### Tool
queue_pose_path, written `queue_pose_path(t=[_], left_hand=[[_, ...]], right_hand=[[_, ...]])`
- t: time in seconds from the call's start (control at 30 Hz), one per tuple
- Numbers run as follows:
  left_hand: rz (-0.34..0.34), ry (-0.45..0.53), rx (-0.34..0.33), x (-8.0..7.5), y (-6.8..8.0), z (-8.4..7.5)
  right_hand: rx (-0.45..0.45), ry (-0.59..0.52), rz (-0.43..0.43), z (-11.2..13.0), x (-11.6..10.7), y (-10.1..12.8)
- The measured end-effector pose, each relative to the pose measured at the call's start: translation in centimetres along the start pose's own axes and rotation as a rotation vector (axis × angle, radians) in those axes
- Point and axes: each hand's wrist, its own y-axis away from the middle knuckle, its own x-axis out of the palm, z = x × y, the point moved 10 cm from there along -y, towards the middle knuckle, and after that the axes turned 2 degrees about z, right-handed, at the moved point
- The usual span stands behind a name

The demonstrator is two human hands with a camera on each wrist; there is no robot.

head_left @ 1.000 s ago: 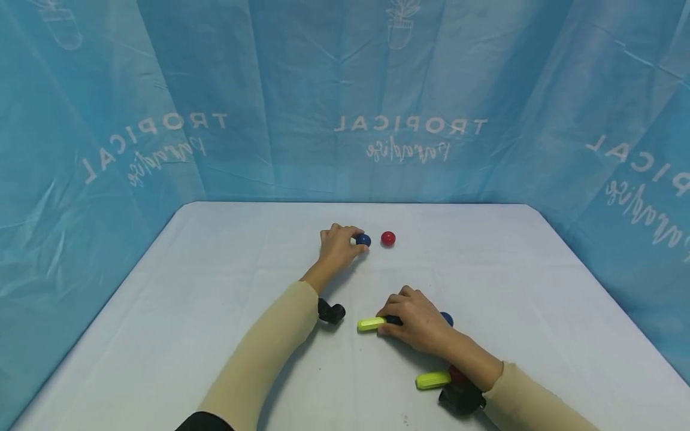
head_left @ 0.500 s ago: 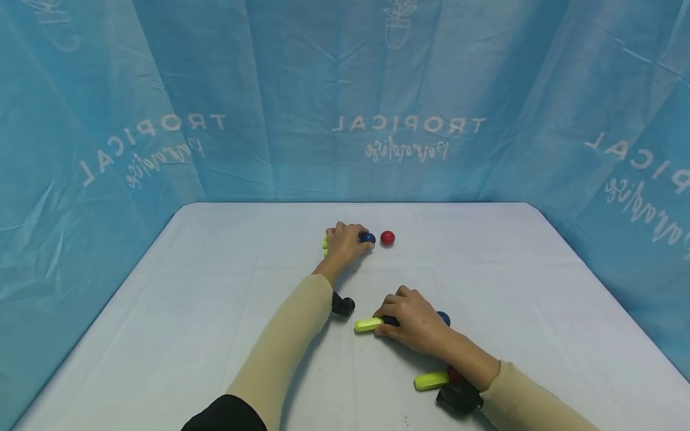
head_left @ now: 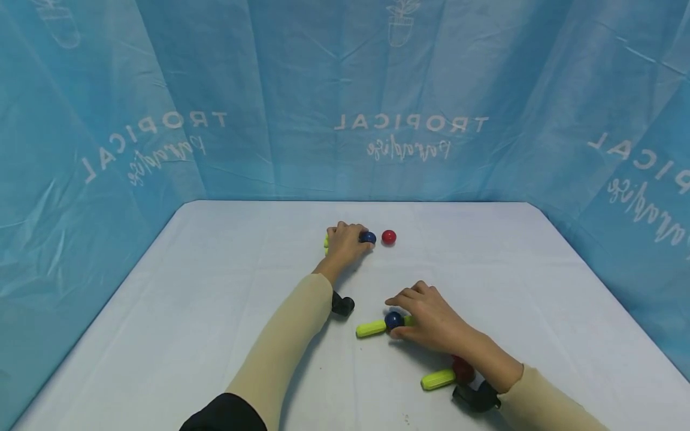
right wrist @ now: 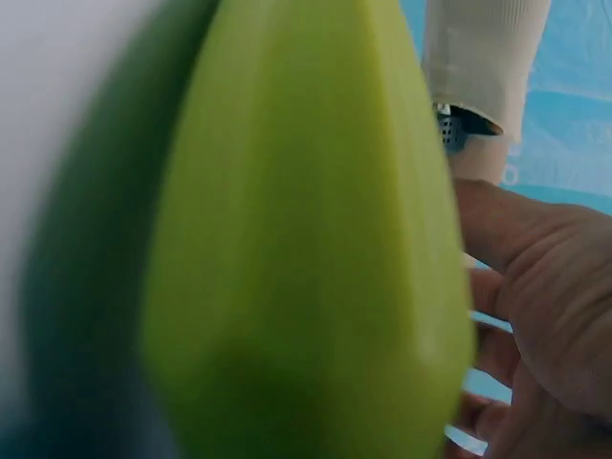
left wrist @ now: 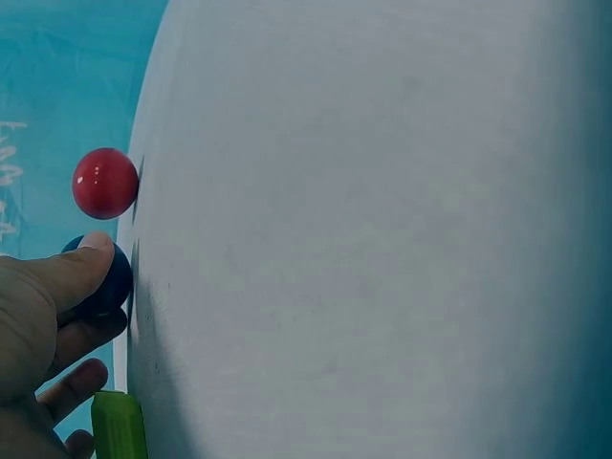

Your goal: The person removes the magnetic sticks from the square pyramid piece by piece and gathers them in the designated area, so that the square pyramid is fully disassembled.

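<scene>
At the far middle of the table, my left hand (head_left: 345, 244) pinches a blue ball (head_left: 368, 237) between thumb and fingers, as the left wrist view shows too. A red ball (head_left: 389, 237) lies just right of it, a small gap apart. Behind the left hand a yellow-green stick (left wrist: 120, 426) is partly hidden. Nearer, my right hand (head_left: 428, 320) has its thumb and fingers spread around another blue ball (head_left: 394, 319), seemingly not gripping it. A faceted yellow-green stick (head_left: 371, 328) meets that ball's left side; another yellow-green piece (head_left: 408, 321) shows at its right, mostly covered by the hand.
Below the right wrist lie another yellow-green stick (head_left: 438, 379) and a red ball (head_left: 462, 369), partly covered by the arm. A black wrist camera (head_left: 477, 396) hangs close beside them. The white table (head_left: 215, 287) ends at a blue printed curtain (head_left: 302, 161).
My left hand has slid the blue ball right, towards the red ball, then stopped. My right hand has loosened and drawn back slightly right, uncovering the blue ball between the sticks.
</scene>
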Motion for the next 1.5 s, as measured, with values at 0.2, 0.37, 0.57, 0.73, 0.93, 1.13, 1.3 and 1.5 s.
queue_pose_path(t=[0.2, 0.37, 0.57, 0.73, 0.93, 1.13, 1.3, 1.5], left_hand=[[0.001, -0.005, -0.011, 0.1, 0.0, 0.1], [0.006, -0.022, -0.002, 0.0, 0.0, 0.0], [-0.088, 0.008, 0.035, -2.3, 1.6, -0.2], [-0.142, 0.153, 0.073, -4.5, 5.3, -0.2], [-0.026, 0.282, 0.155, -3.6, 11.5, 0.0], [0.172, 0.348, 0.294, -0.7, 16.5, -1.2], [0.17, 0.318, 0.32, 0.3, 18.0, -2.2], [0.081, 0.303, 0.304, 0.1, 18.3, -2.5]], right_hand=[[-0.04, -0.054, 0.067, -0.3, 0.8, 0.5], [-0.029, -0.09, 0.073, -0.4, 1.1, 0.6], [-0.05, -0.097, 0.021, -0.2, 0.9, 0.8], [-0.06, -0.077, -0.031, -0.2, 0.6, 0.9], [-0.022, -0.063, -0.041, -0.6, 0.5, 0.9], [-0.018, -0.041, -0.069, -0.8, 0.4, 1.0], [-0.024, -0.046, -0.087, -0.8, 0.4, 1.1], [-0.038, -0.037, -0.103, -0.6, 0.3, 1.1]])
